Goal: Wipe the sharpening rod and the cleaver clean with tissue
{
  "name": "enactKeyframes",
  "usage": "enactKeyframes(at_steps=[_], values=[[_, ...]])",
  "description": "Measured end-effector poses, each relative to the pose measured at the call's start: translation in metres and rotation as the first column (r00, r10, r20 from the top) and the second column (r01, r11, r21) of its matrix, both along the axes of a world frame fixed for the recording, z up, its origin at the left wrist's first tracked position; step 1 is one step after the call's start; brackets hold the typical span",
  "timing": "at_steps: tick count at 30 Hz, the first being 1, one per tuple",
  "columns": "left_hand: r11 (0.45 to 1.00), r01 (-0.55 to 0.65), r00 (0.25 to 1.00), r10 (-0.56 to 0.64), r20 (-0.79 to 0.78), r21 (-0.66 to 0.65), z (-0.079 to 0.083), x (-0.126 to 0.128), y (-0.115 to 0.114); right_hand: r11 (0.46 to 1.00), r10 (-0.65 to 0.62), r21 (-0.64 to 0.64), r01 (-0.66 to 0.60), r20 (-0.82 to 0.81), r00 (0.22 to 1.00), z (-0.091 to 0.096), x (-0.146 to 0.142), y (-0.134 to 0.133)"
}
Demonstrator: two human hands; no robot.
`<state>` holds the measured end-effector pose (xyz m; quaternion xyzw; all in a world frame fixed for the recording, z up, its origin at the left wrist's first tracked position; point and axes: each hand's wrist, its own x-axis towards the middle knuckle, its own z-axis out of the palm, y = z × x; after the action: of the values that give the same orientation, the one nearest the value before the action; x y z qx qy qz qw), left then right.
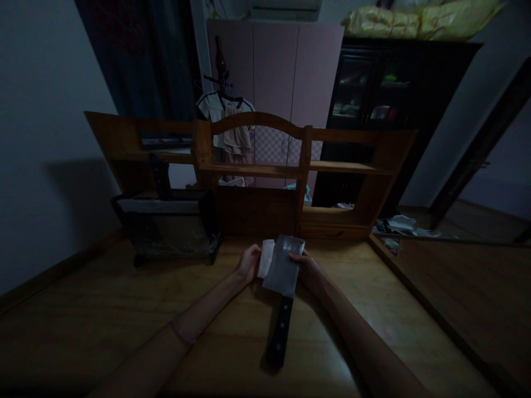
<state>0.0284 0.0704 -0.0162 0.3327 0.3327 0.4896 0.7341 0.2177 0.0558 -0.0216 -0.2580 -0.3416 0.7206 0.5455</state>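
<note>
A cleaver (pixel 284 264) with a broad grey blade and a black riveted handle points its handle toward me, over the wooden tabletop. My right hand (pixel 309 268) grips the blade at its right side, the thumb lying on the flat face. Beside the blade's left edge, my left hand (pixel 249 264) holds a folded white tissue or cloth (pixel 266 258). The tissue meets or lies partly behind the blade; which one I cannot tell. Most of the left fingers are hidden behind the tissue.
On the left of the table stands a dark knife holder (pixel 166 226) with a black knife handle (pixel 161 177) rising from it. A wooden shelf unit (pixel 255 172) runs along the table's back. Pink cabinets (pixel 274 72) and a dark cupboard (pixel 415 83) stand behind it.
</note>
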Motion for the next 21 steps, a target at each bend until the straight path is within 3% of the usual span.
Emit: enactKeyframes(at_steps=[8,15,21], values=[[0.996,0.084,0.993,-0.084,-0.084,-0.007,0.0,-0.011,0.004,1.0,-0.018,0.017,0.017,0.074,0.997,-0.008,0.0,0.004],[0.957,0.227,0.962,-0.192,-0.192,0.18,0.008,-0.009,-0.004,1.0,-0.022,0.021,0.02,0.096,0.995,-0.005,0.0,0.002],[0.939,0.29,0.934,-0.237,-0.267,0.182,0.009,-0.01,-0.005,0.999,-0.01,0.034,0.007,0.088,0.996,-0.002,0.0,0.0]])
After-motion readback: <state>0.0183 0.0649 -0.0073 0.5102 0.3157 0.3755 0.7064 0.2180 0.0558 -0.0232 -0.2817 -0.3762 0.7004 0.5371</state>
